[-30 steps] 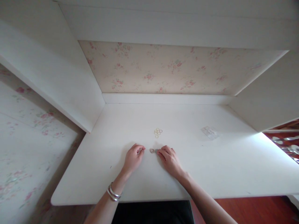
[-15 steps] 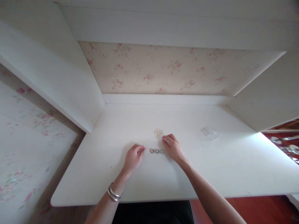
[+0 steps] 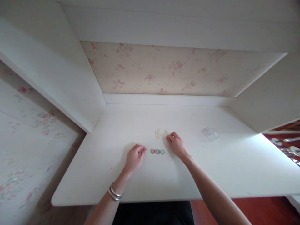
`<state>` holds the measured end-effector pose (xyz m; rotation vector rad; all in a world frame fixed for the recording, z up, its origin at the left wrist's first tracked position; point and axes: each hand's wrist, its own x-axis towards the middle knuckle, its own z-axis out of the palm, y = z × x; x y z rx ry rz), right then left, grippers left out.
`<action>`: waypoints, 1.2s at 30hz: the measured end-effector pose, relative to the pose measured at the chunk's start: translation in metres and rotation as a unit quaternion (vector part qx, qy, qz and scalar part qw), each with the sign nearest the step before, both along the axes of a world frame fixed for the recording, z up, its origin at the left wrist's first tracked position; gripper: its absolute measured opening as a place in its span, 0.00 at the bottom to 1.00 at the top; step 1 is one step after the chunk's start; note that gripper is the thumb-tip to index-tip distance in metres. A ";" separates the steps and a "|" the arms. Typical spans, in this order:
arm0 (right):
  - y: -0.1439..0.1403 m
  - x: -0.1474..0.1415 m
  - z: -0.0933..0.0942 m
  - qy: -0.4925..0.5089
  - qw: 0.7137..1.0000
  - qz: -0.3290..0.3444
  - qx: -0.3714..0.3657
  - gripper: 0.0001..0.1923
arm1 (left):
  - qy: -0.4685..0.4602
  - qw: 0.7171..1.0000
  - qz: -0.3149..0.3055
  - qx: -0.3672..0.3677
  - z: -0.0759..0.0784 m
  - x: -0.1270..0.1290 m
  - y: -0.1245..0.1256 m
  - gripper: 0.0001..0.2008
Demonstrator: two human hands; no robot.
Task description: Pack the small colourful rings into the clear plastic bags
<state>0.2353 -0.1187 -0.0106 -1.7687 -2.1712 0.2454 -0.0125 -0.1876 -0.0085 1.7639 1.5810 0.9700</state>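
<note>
My left hand [image 3: 135,158] rests on the white table with thumb and fingers pinched together; whatever is between them is too small to make out. Just right of its fingertips, three small coiled rings lie in a row: a brownish ring [image 3: 152,151], a grey ring [image 3: 157,152] and a greenish ring [image 3: 162,152]. Behind the row sits a loose cluster of several thin gold rings [image 3: 157,137]. My right hand [image 3: 176,144] is to the right of that cluster, apart from it, its thumb and fingertips closed. Anything in that pinch is hidden.
On the right part of the white table [image 3: 225,168] lies a clear plastic bag [image 3: 210,133]. White panels [image 3: 77,78] enclose the table at left, right and above. A tiny dark speck [image 3: 112,167] shows left of my left hand.
My right hand has moved slightly right, away from the gold rings, and now leaves the greenish ring uncovered. My left hand has stayed in place.
</note>
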 end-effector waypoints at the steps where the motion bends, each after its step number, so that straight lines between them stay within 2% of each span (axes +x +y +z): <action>1: -0.003 0.001 0.001 -0.002 1.000 0.001 -0.001 0.16 | -0.002 1.000 0.000 0.000 0.000 0.000 0.000 0.08; 5: -0.018 -0.004 0.006 0.023 0.999 0.021 -0.002 0.16 | -0.005 1.000 0.000 -0.002 0.001 0.000 -0.001 0.08; 10: -0.053 -0.022 0.014 0.118 0.989 0.092 0.020 0.15 | 0.005 1.000 -0.001 -0.003 0.002 0.001 -0.001 0.08; 15: -0.073 -0.033 0.017 0.119 0.985 0.126 0.022 0.13 | 0.012 1.000 -0.001 0.000 0.001 0.001 0.000 0.09; 23: -0.068 -0.036 0.011 0.080 0.987 0.138 0.022 0.12 | 0.007 1.000 -0.001 0.001 0.003 0.001 -0.002 0.08; 28: -0.065 -0.033 0.015 0.110 0.987 0.117 0.032 0.14 | 0.009 1.000 -0.002 -0.004 0.003 0.002 -0.001 0.08; 33: -0.041 -0.026 0.016 0.091 0.994 0.056 0.034 0.14 | 0.003 1.000 0.001 -0.002 0.001 0.002 -0.001 0.08; 36: -0.022 -0.027 0.016 0.057 0.997 0.053 0.016 0.14 | 0.003 1.000 0.002 -0.005 0.001 0.001 -0.001 0.08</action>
